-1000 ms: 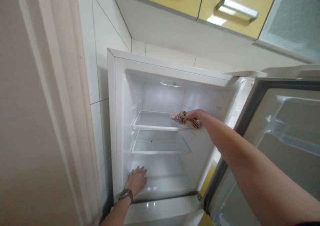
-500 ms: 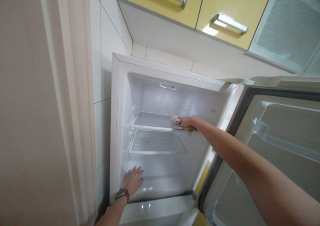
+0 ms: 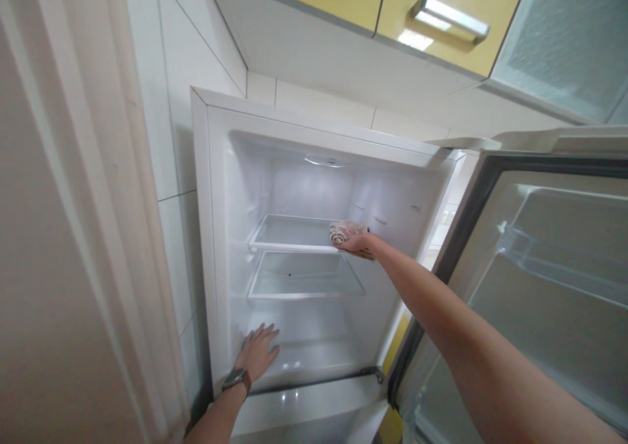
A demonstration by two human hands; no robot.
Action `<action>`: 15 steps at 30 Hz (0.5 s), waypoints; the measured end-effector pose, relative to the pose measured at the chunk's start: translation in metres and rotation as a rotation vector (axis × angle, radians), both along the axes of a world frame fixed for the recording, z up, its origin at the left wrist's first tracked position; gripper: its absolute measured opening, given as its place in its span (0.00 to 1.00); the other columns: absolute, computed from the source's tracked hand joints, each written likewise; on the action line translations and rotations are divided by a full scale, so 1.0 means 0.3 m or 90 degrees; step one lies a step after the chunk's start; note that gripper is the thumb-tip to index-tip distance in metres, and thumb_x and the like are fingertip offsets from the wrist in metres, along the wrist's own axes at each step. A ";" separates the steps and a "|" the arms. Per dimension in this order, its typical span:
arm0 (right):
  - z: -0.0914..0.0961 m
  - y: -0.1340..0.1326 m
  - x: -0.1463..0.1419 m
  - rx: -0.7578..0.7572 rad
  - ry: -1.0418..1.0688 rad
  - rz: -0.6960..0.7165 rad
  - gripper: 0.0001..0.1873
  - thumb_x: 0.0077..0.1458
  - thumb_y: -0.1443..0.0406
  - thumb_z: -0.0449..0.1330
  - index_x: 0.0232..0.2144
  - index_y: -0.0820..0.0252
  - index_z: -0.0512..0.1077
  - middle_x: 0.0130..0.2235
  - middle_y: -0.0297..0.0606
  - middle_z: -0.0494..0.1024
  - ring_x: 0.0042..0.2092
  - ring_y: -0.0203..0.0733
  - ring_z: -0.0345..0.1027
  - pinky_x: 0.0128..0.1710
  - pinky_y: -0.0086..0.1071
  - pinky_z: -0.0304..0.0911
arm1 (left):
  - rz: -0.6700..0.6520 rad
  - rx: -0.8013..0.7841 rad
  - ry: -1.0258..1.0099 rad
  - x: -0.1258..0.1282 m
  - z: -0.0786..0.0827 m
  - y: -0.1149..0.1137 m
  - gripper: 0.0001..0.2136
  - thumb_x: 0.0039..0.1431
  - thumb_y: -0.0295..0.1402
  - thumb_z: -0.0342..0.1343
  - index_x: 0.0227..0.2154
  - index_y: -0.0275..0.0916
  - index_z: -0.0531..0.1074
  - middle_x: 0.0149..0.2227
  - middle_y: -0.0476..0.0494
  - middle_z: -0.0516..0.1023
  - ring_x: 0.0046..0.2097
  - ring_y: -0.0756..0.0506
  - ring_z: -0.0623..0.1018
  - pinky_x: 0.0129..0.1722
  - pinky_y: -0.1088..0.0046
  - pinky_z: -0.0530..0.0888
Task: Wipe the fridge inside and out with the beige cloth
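In front of me stands a white refrigerator [image 3: 314, 125] with its door swung out to the right. My right hand [image 3: 357, 241] reaches inside and grips a bunched, patterned cloth [image 3: 339, 232] at the front right of the upper glass shelf [image 3: 289, 231]. Below it is a second glass shelf [image 3: 304, 275] with a small dark spot on it. Lower left, my left hand [image 3: 258, 352] rests with spread fingers against the inner side near the compartment floor [image 3: 314, 352]. A watch [image 3: 237, 378] is on that wrist.
The open door [image 3: 549, 300] has clear plastic racks [image 3: 540, 261] and a dark seal. Yellow cabinets [image 3: 441, 51] with metal handles hang overhead, beside a frosted glass panel [image 3: 559, 38]. A pale door frame [image 3: 83, 169] and tiled wall [image 3: 171, 136] border the left.
My right hand has turned over, and more of the cloth now shows above it on the upper shelf. My left hand keeps its place. The view has shifted slightly.
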State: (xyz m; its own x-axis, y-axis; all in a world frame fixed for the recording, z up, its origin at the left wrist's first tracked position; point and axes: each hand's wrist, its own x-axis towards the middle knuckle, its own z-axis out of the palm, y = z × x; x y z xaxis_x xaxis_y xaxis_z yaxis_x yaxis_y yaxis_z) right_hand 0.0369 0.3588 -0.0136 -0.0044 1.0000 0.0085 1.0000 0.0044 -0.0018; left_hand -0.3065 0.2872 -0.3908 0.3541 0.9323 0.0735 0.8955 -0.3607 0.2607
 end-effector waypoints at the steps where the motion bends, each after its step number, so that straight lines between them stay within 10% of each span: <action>1: 0.001 0.008 -0.001 -0.013 0.006 -0.008 0.53 0.60 0.38 0.60 0.78 0.49 0.51 0.78 0.49 0.53 0.74 0.66 0.57 0.72 0.60 0.58 | 0.002 -0.002 -0.001 0.000 0.000 0.000 0.27 0.69 0.38 0.51 0.70 0.47 0.71 0.75 0.45 0.62 0.78 0.36 0.57 0.76 0.49 0.53; 15: 0.004 0.107 0.039 -0.038 0.046 0.028 0.66 0.46 0.31 0.67 0.77 0.51 0.54 0.78 0.48 0.55 0.76 0.68 0.53 0.76 0.55 0.52 | 0.005 0.009 -0.017 -0.004 -0.003 -0.006 0.27 0.68 0.39 0.52 0.69 0.47 0.72 0.74 0.48 0.64 0.77 0.36 0.58 0.77 0.49 0.54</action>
